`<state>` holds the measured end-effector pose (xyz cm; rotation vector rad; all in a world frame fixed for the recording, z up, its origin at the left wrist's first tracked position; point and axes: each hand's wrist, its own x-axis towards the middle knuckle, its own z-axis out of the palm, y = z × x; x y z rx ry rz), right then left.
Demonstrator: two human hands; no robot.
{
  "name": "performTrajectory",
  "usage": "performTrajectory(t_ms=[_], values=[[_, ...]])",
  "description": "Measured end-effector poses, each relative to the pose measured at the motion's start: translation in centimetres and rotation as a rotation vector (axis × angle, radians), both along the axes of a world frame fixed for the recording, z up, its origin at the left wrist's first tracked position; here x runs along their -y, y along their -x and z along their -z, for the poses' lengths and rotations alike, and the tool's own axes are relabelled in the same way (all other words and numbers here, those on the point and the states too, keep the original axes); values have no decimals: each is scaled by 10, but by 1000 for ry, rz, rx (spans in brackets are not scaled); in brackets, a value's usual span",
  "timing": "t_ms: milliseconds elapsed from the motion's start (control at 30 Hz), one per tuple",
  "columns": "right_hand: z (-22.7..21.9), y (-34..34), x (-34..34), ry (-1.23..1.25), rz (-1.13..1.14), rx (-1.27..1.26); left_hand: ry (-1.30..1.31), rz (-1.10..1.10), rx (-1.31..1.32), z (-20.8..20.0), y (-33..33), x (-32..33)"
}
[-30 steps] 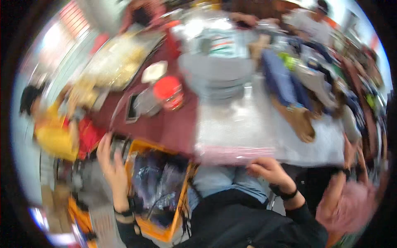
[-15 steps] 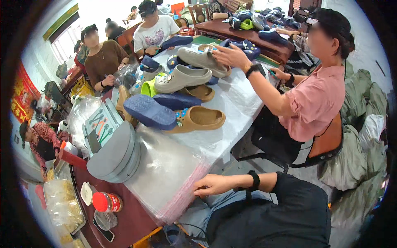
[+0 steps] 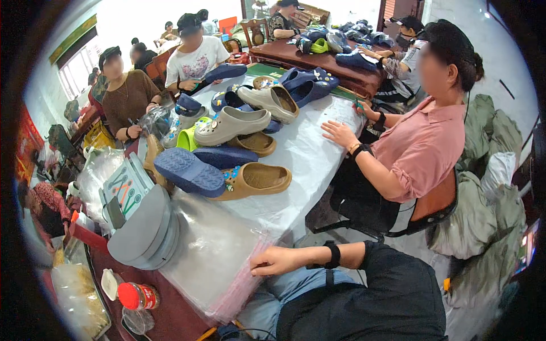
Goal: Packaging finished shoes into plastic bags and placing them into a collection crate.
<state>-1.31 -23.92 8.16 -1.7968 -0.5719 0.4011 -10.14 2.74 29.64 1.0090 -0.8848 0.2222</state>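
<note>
My right hand [image 3: 276, 261] rests at the pink edge of a stack of clear plastic bags [image 3: 213, 238] on the near table corner. Its fingers are curled together, and whatever may be between them is hidden. A black band circles that wrist. My left hand is out of the picture. Beyond the bags lies a heap of clogs: a tan clog [image 3: 256, 181] with blue charms, a navy clog [image 3: 190, 170] showing its sole, and a grey clog [image 3: 233, 126]. A lime clog [image 3: 186, 136] is partly covered behind them.
Left of the bags stand a grey round-fronted stand [image 3: 142, 227] and a red-lidded jar [image 3: 137, 296]. At right a co-worker in a pink shirt [image 3: 426, 148] sits with one hand on the table edge. Two more people sit across. Large sacks [image 3: 472, 227] lie on the floor at right.
The pink-shirted co-worker's hand has drawn back from the grey clogs to the table edge. My right hand stays at the bags' edge. The whole view has shifted slightly.
</note>
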Motion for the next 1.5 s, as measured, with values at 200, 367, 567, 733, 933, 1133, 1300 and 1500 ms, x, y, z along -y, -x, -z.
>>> performTrajectory(t_ms=[200, 367, 567, 733, 933, 1133, 1300, 1500], values=[[-8, -7, 7, 12, 13, -16, -403, 487, -740, 22, -24, -54], [-12, -38, 80, 161, 263, 131, -849, 113, -856, 147, -5, -83], [-34, -141, 185, 117, 788, 362, -931, 269, -988, 213, -73, -38], [-19, -248, 221, 529, 1220, 646, -904, 407, -1171, 266, -100, -9], [-4, -308, 238, -596, 1079, -303, -577, 384, -1556, 327, -17, -27], [-4, -285, 219, -759, 1147, -107, -132, 368, -1795, 363, 65, -34], [0, -233, 209, -551, 1062, 427, 278, 510, -1967, 399, 159, -4], [-19, -196, 335, -685, 845, 126, 847, 680, -2026, 412, 274, 40]])
